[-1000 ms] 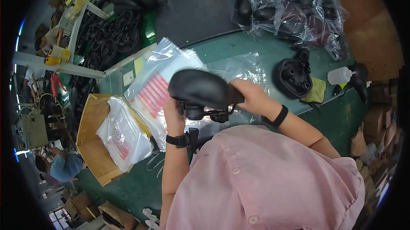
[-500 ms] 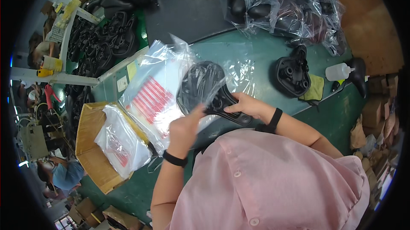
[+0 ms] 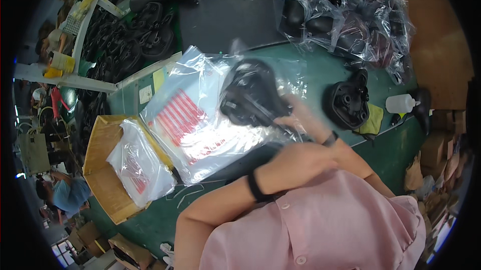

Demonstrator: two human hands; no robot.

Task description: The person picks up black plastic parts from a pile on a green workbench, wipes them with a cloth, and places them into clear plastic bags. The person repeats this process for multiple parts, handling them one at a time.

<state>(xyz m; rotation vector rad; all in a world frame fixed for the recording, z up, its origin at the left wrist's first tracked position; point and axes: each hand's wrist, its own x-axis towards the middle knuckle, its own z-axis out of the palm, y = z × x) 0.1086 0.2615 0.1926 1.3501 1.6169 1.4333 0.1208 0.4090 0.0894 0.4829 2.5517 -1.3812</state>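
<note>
A black bicycle saddle (image 3: pixel 250 92) lies over a stack of clear plastic bags with red print (image 3: pixel 178 117), its wide end pointing away from me. Shiny clear film covers most of it. My right hand (image 3: pixel 306 122), somewhat blurred, holds the saddle's narrow nose through or beside the film. Close to my chest is my left hand (image 3: pixel 305 162), below the right one; its fingers are smeared by motion, so whether they pinch the bag's edge cannot be made out.
At left stands an open cardboard box (image 3: pixel 107 169) with plastic bags. Bagged saddles (image 3: pixel 345 19) are piled at the far right. An unwrapped saddle (image 3: pixel 346 102), a green cloth (image 3: pixel 372 119) and a white bottle (image 3: pixel 401 103) sit at right. More saddles (image 3: pixel 135 39) fill the far left.
My left hand has swept right and toward my chest from the saddle's left side. Film now covers more of the saddle's nose. The right hand has shifted slightly right.
</note>
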